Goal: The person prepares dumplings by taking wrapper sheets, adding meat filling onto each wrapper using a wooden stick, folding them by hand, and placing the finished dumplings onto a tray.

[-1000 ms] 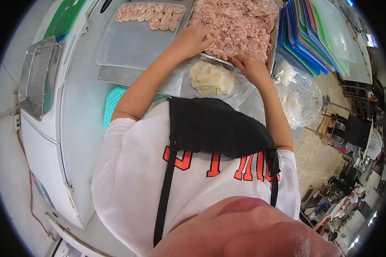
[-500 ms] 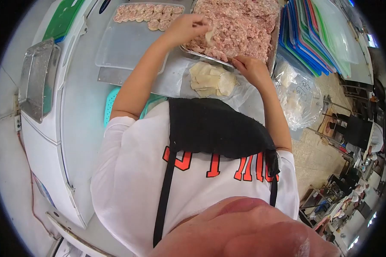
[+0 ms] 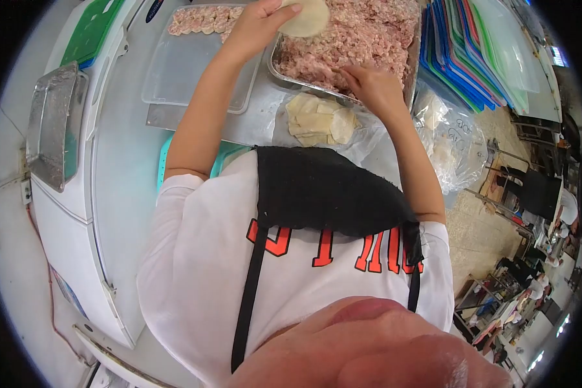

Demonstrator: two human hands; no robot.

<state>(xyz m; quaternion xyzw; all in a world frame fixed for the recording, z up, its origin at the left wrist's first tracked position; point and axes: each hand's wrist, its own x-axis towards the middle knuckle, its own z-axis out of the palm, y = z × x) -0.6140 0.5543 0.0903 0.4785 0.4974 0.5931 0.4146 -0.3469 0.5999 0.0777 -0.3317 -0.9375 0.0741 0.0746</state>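
Observation:
My left hand holds a round pale dough wrapper by its edge, above the left part of the metal tray. Minced meat fills that tray. Fingers bent, my right hand reaches over the tray's near edge to the meat; its fingertips are too small to read, and whether they hold anything is unclear. A stack of wrappers lies on plastic just below the tray. Left of it, partly behind my left hand, rows of filled pieces sit on a clear plastic tray.
Colored plastic sheets or lids stand at the right, above a clear plastic bag. A teal perforated basket is beside my left arm. An empty metal pan and a green board are at the far left.
My left hand has moved up and left, lifting the wrapper so its round face shows. My right hand has gone from the tray's near rim to the meat.

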